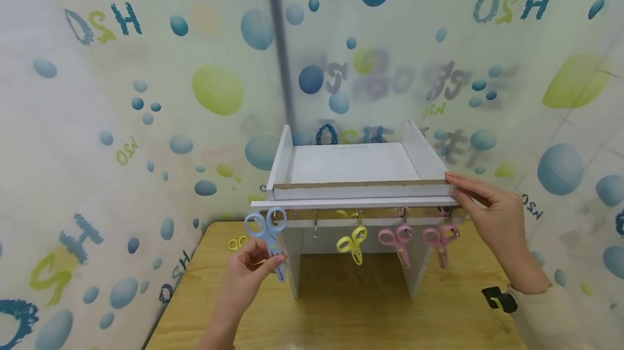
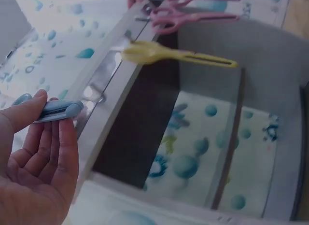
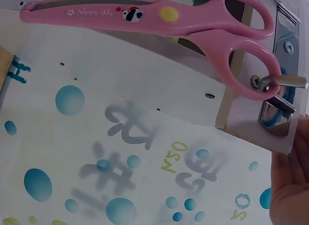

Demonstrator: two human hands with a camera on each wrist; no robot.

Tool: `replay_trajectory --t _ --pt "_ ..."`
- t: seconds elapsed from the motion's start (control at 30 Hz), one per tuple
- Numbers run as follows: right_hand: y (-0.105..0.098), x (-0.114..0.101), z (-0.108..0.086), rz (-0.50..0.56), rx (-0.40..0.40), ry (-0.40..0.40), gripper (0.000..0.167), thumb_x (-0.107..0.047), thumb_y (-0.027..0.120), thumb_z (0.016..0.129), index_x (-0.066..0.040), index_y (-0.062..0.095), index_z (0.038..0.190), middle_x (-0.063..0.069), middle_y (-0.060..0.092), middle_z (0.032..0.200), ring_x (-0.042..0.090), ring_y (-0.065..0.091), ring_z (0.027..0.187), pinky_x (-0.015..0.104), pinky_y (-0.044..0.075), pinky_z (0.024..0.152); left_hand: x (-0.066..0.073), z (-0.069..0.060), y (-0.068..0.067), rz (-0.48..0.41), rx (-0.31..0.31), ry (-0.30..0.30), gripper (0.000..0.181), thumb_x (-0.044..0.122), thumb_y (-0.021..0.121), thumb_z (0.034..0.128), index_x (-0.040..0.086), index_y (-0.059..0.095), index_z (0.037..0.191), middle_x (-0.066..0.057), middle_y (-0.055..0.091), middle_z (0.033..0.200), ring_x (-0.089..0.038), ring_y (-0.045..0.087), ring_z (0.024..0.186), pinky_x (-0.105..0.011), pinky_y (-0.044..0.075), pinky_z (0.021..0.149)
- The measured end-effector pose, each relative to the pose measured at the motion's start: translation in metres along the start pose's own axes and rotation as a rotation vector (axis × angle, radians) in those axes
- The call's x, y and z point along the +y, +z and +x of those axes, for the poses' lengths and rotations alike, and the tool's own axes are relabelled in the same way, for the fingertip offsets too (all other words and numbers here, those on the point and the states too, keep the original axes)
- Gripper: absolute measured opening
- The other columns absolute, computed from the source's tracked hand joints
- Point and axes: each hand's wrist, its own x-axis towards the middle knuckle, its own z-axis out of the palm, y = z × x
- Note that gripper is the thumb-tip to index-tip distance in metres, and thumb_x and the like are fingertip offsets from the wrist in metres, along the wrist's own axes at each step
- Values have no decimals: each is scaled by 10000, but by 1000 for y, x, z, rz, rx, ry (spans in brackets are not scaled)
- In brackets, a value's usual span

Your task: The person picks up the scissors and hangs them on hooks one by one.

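Observation:
Blue scissors (image 1: 267, 233) are pinched by their blade end between the thumb and fingers of my left hand (image 1: 239, 274), handle loops up, in front of the left end of a white shelf (image 1: 361, 193). In the left wrist view the blue scissors (image 2: 58, 110) appear end-on near a metal hook. My right hand (image 1: 497, 225) grips the shelf's right front corner, fingers above and thumb below. From hooks under the shelf hang yellow scissors (image 1: 358, 239) and two pink ones, the middle pair (image 1: 398, 237) and the right pair (image 1: 441, 236). One pink handle loop (image 3: 260, 87) is around a hook.
A hook (image 1: 315, 222) without scissors hangs left of the yellow pair. Another yellow pair of scissors (image 1: 236, 242) lies on the wooden table (image 1: 351, 317), behind my left hand. White side panels (image 1: 292, 269) support the shelf. A patterned sheet (image 1: 146, 138) surrounds the table.

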Motion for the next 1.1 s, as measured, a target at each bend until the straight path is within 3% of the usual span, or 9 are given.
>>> replay_trajectory --t 0.17,0.3,0.5,0.63,0.73,0.87,0.97,1.1 --pt "-1 0 -1 10 -6 12 287 177 712 798 56 749 1056 -270 693 1120 -123 651 1037 28 487 875 -13 -5 20 12 -111 -63 191 -13 725 860 -121 573 896 160 648 757 11 624 730 -178 560 665" --pt "-2 0 -2 17 -9 16 286 180 708 801 60 747 1058 -262 697 1121 -116 652 1044 32 490 876 -25 -5 32 19 -149 -130 207 30 750 851 -97 591 887 142 650 759 -2 619 722 -182 555 664" --pt "-1 0 0 23 -5 13 286 174 711 801 55 748 1058 -194 725 1123 -106 661 1037 40 495 880 -49 1 44 -47 -213 -118 244 12 722 866 -156 544 877 155 658 766 2 607 668 -164 541 627" --pt "0 -1 1 32 -9 21 279 172 708 807 57 747 1058 -244 706 1120 -106 658 1046 40 497 874 -64 3 48 -81 -212 -131 256 -8 708 874 -193 534 906 145 666 780 3 617 664 -161 548 629" --pt "3 0 1 45 -18 23 275 174 706 807 64 745 1056 -253 701 1123 -105 658 1048 41 499 871 -71 2 48 -64 -167 -144 234 -7 712 870 -177 561 923 57 699 808 2 633 695 -169 556 668" --pt "5 2 1 38 -17 6 290 181 714 792 54 751 1051 -240 704 1127 -106 657 1049 40 497 874 -80 4 46 -15 -135 -127 194 -3 726 857 -134 595 914 -174 727 864 3 652 741 -183 565 736" --pt "4 4 0 9 -7 -17 311 191 723 774 43 756 1045 -237 702 1128 -115 652 1049 36 490 881 -89 6 44 18 -177 -106 185 7 724 862 -121 606 924 -295 705 930 12 656 781 -189 566 773" --pt "1 4 -2 -16 5 -22 322 191 726 770 37 757 1052 -243 696 1134 -122 645 1058 29 481 886 -100 7 39 52 -257 -87 190 32 709 885 -115 624 970 -322 694 988 22 659 840 -187 558 793"
